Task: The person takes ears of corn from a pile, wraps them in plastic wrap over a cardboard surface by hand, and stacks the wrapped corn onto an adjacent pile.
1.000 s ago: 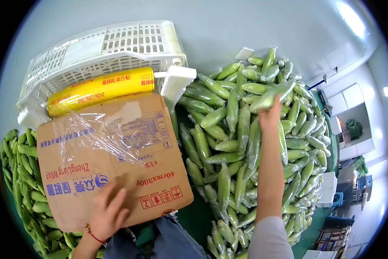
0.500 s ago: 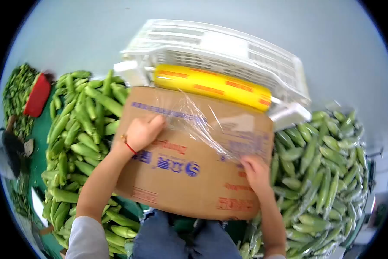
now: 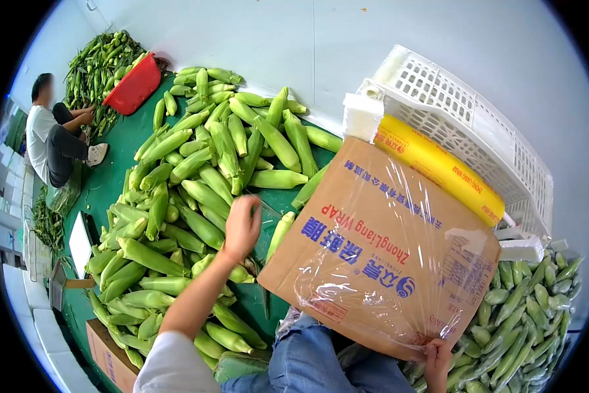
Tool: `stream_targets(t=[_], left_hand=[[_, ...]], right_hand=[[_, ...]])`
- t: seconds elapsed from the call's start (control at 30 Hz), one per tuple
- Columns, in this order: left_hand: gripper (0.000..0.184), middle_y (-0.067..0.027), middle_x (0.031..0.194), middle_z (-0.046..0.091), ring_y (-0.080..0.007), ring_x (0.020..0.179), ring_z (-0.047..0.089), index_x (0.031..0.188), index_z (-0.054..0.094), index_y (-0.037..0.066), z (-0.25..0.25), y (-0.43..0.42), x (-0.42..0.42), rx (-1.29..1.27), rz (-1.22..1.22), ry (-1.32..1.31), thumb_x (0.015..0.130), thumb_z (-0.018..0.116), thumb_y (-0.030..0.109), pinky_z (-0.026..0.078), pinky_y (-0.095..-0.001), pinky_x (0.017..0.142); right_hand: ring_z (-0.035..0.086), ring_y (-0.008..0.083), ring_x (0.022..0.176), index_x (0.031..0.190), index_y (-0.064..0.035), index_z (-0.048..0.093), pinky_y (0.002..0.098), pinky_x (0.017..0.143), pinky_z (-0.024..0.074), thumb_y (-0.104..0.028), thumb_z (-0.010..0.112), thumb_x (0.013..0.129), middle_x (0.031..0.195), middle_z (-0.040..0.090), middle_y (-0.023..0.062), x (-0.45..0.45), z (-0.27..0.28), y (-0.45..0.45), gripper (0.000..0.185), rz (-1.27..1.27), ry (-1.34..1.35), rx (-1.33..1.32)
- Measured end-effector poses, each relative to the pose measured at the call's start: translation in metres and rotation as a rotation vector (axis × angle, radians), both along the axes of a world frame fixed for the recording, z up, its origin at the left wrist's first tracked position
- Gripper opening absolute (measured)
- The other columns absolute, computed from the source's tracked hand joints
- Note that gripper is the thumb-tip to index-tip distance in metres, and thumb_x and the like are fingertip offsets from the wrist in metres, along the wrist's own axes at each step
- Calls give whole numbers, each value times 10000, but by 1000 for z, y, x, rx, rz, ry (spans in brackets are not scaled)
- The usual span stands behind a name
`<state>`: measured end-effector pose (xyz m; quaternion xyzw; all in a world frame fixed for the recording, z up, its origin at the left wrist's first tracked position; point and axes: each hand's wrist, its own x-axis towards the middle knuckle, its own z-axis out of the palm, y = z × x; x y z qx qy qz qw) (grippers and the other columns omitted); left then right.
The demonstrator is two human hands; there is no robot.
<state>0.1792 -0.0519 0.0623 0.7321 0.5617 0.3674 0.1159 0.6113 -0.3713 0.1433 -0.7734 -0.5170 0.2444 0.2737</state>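
My left hand (image 3: 243, 226) is over the pile of green-husked corn (image 3: 206, 193), beside the husk tips. Its fingers bend down and away from me, so I cannot see whether they close on a cob. At the near right corner of the cardboard box (image 3: 347, 196), my right hand (image 3: 437, 360) is closed on the edge of the clear plastic wrap (image 3: 399, 308). The wrap lies stretched over the box top, coming from a yellow roll of wrap (image 3: 438, 170) at the box's far edge. The box stands tilted above my knees.
A white plastic crate (image 3: 465, 111) is behind the roll. Wrapped corn cobs (image 3: 524, 321) are piled at the right. Far left, a person (image 3: 55, 137) sits near a red basin (image 3: 134, 85) and more corn. A white flat device (image 3: 80, 242) stands left of the pile.
My view has swung left. My left hand has left the wrap and moved over the corn. My right hand has drawn the wrap to the box's near edge, covering the top.
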Motion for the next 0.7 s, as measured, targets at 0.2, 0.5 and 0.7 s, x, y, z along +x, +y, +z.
stream_targets(t=[0.2,0.5,0.7], left_hand=[[484,-155,1273,545,-323,1249,479,1261,508,37,-153,145,-10,-256,-16,809,811,622,173,392,-424,1044],[532,-181,1031,567,-331,963,578,1151,548,5,-59,110,-23,-98,137,108,742,766,267,483,-409,845],[565,-139,1105,609,-323,986,596,1231,568,55,145,-4,82,60,-617,132,696,738,115,492,-385,857]], right_hand=[[575,218,731,858,-6,562,325,689,458,-71,533,906,771,577,108,-8,15,8,86,-31,-5,-124],[583,295,784,879,-36,583,372,743,444,-86,567,895,813,605,127,-9,22,16,55,37,-98,-137],[578,339,842,896,-52,601,426,767,422,-146,582,890,849,623,137,-18,31,19,95,-23,-66,-167]])
